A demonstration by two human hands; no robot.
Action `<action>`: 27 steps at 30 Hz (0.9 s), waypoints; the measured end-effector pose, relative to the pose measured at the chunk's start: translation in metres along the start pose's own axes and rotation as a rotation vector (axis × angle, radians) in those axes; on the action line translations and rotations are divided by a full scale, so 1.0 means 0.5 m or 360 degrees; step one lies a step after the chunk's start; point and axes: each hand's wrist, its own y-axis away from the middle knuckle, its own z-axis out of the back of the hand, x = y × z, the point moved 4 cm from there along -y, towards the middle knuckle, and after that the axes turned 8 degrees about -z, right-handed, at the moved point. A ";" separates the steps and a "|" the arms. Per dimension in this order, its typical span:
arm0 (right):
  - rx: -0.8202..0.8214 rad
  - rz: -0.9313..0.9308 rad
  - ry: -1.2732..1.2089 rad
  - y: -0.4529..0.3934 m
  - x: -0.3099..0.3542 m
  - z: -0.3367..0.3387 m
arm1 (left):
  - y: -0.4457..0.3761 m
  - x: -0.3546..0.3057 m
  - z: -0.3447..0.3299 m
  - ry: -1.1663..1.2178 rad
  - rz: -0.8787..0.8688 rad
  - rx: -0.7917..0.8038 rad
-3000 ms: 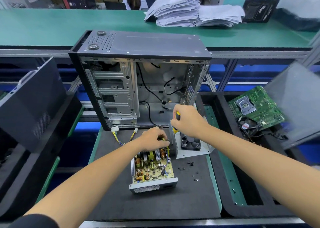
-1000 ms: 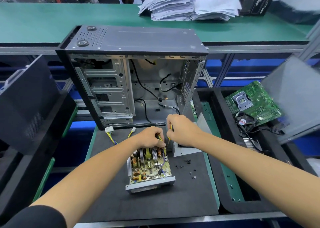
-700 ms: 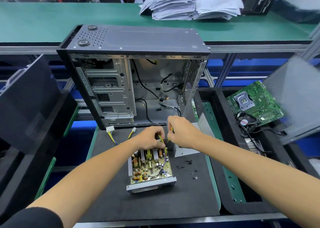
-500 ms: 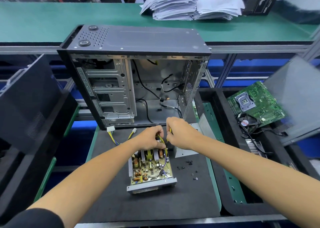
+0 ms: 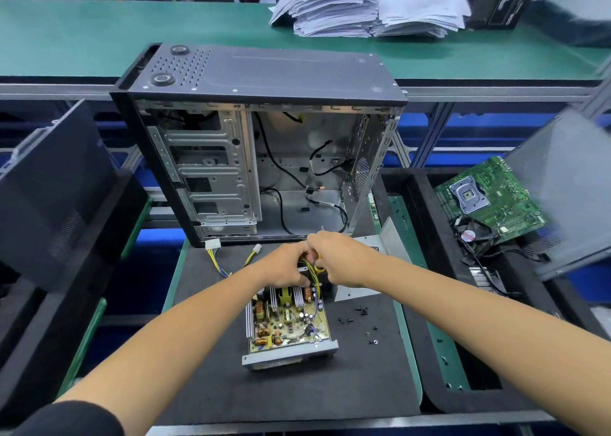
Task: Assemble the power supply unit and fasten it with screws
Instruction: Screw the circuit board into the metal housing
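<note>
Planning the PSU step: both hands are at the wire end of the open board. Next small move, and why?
Probably tuck the yellow wire bundle down inside the power supply tray. Both the left hand and the right hand are curled on those wires at the tray's far end, the circuit board is uncovered, and the metal cover and loose screws lie unused beside it.

1. Both forearms reach forward from the lower corners and converge toward the middle; the left arm shows a dark sleeve near the elbow.
2. The left hand [image 5: 286,267] is palm down, fingers curled and pinching something between them.
3. The right hand [image 5: 340,258] sits just beside it, knuckles up, fingers curled in a pinch, fingertips nearly touching the left hand's.
</note>
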 end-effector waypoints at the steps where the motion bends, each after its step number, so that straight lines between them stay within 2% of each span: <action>1: 0.0027 -0.0005 0.0009 -0.002 -0.002 -0.001 | 0.000 -0.001 -0.001 -0.0014 -0.0006 -0.0004; 4: 0.0044 -0.0015 0.0080 -0.006 -0.009 -0.001 | -0.003 -0.004 -0.005 -0.0074 0.0009 0.0005; 13: -0.0144 -0.0172 0.0193 -0.013 -0.004 0.011 | -0.009 -0.003 -0.012 -0.0207 0.0083 0.0108; 19: -0.0079 -0.0149 0.0139 -0.008 -0.006 0.008 | 0.003 -0.005 -0.007 0.0236 0.0123 0.0076; 21: -0.0112 -0.0138 0.0145 -0.003 -0.015 0.012 | 0.004 -0.005 -0.016 0.0017 0.0143 0.0103; 24: -0.0139 -0.0129 0.0140 0.002 -0.027 0.019 | -0.003 -0.010 -0.034 -0.0567 0.0193 0.0033; 27: -0.0144 -0.0123 0.0113 0.008 -0.036 0.017 | -0.010 -0.016 -0.037 -0.0572 0.0210 -0.0038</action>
